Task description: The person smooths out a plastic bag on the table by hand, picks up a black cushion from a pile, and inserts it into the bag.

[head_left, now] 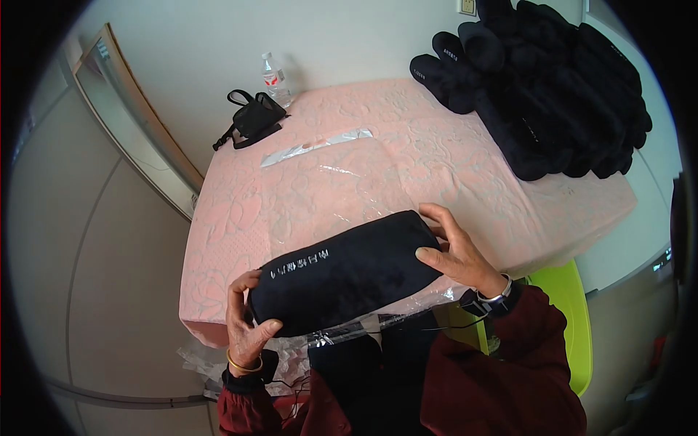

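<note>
A black plush bolster pillow point(349, 272) with white lettering lies tilted between my two hands, its right end higher in the view. My left hand point(249, 316) grips its left end, thumb on the near face. Around the right end curls my right hand point(458, 251), thumb in front and fingers behind. Under and beyond the pillow, a clear plastic bag point(327, 185) with a white strip along its far edge is spread on the pink cover point(443, 160). Part of the bag hangs over the near edge, below the pillow.
Several similar black pillows point(560, 94) are heaped at the back right. A water bottle point(275, 78) and a small black bag point(256, 120) stand at the back left. Beside my right arm is a lime-green tub point(574, 320). A framed mirror point(138, 109) leans at the left wall.
</note>
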Demonstrator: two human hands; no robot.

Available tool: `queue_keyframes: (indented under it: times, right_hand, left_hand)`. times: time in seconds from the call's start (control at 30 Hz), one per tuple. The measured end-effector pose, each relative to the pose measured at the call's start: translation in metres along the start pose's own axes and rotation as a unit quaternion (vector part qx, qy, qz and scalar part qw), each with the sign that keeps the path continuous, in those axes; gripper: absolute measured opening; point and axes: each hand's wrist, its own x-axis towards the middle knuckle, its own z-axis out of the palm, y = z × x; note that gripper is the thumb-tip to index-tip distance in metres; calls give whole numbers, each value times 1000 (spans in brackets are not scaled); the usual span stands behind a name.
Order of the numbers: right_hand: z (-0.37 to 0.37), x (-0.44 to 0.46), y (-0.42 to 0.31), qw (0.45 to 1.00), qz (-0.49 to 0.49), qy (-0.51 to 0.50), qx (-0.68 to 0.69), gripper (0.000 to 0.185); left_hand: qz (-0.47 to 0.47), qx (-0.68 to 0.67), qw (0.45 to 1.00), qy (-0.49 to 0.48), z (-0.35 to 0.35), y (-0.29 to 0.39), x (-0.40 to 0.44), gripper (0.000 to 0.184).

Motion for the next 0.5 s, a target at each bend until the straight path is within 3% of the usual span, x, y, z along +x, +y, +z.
queue_keyframes:
  times: [0.13, 0.27, 0.37, 0.5]
  right_hand:
    - [0, -1, 2, 998, 25, -31, -49, 99]
    - [-3, -10, -3, 998, 29, -56, -13, 99]
    - [-6, -19, -3, 994, 32, -73, 76, 100]
    - [-8, -24, -6, 989, 40, -83, 118, 105]
  left_hand:
    - [19, 55, 998, -37, -20, -19, -16, 79]
    - [113, 107, 988, -17, -18, -31, -29, 80]
    - [-18, -30, 992, 120, 12, -9, -38, 94]
    - [-72, -105, 990, 56, 20, 1, -39, 111]
